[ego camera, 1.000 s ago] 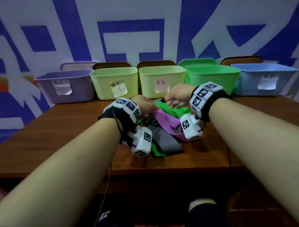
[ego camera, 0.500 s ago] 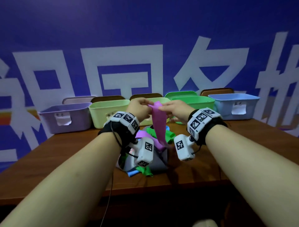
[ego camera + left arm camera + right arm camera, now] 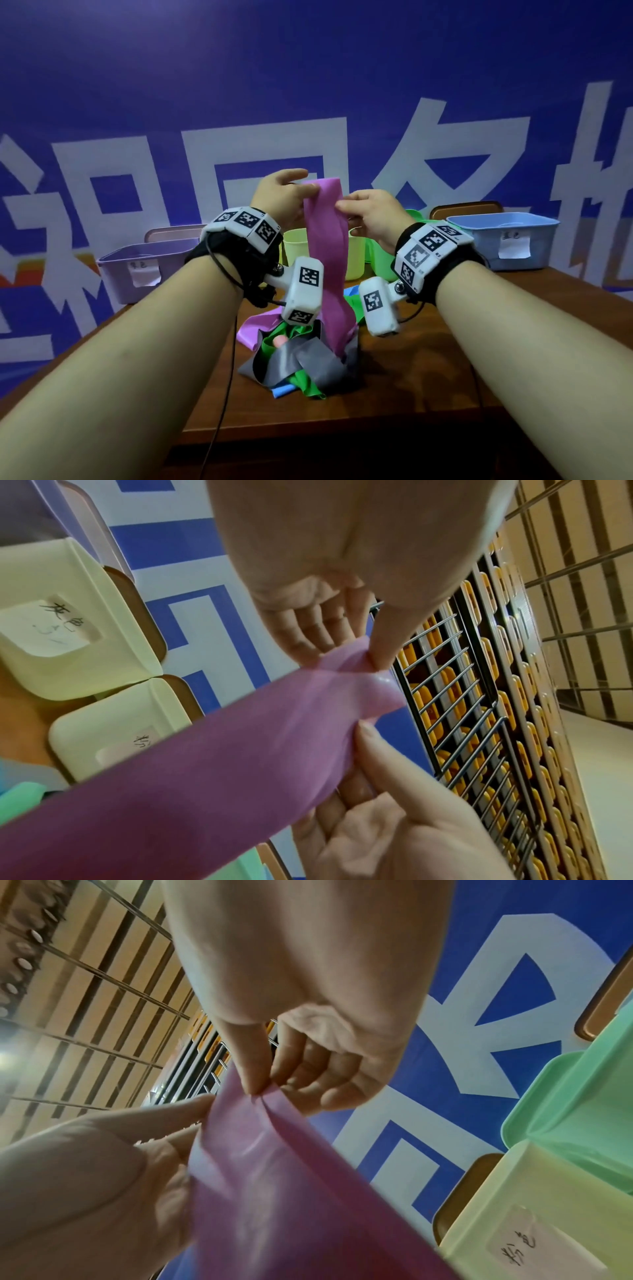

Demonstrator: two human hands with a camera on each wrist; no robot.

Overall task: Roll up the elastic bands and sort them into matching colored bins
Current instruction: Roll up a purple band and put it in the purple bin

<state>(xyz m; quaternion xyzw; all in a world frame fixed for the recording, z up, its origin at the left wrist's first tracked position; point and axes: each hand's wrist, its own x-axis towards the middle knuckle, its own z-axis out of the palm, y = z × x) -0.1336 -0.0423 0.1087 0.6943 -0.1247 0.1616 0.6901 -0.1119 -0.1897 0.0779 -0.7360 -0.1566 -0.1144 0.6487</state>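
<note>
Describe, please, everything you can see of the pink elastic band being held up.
The pink elastic band is a wide, flat, thin strip that looks rubbery and slightly translucent. It hangs unrolled, twisting once, its lower end in the pile of bands on the table. The left hand and right hand pinch its top edge.

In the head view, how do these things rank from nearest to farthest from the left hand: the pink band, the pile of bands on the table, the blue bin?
1. The pink band: pinched at its top by the left hand, so touching.
2. The pile of bands: below both hands, in the middle of the table.
3. The blue bin: far right of the bin row, beyond the right hand.
</note>
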